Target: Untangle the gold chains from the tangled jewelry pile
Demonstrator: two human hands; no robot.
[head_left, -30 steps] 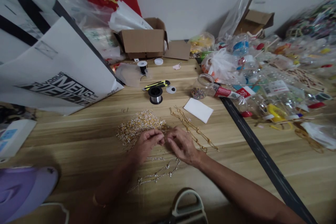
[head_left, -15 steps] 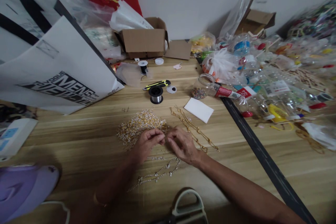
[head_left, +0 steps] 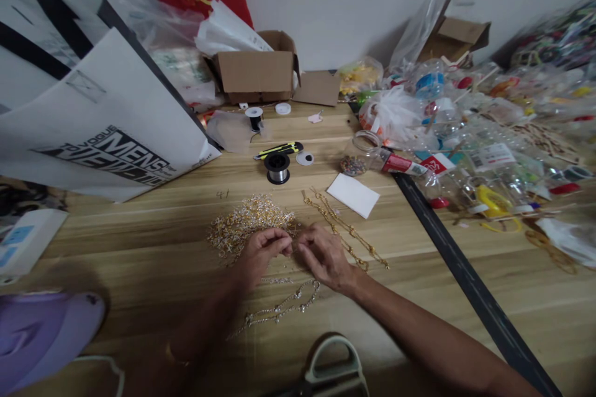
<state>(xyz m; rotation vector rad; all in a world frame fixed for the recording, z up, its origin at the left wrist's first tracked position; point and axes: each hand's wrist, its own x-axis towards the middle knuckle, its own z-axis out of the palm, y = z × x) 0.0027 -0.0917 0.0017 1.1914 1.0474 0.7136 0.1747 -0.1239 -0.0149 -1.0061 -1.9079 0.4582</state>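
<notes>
My left hand (head_left: 258, 257) and my right hand (head_left: 323, 255) meet fingertip to fingertip over the wooden table (head_left: 139, 248), both pinched on a small piece I cannot make out. Just beyond them lies a heap of small gold and silver links (head_left: 244, 223). Gold chains (head_left: 344, 232) stretch to the right of my right hand. A silvery chain (head_left: 279, 307) lies on the table under my wrists.
A wire spool (head_left: 277, 167), a yellow-black utility knife (head_left: 278, 150), a white card (head_left: 352, 195) and a bead jar (head_left: 356, 158) lie farther back. A cardboard box (head_left: 256, 71), a white printed bag (head_left: 102, 130), plastic clutter at right (head_left: 488, 130), a scissor handle (head_left: 333, 366) near me.
</notes>
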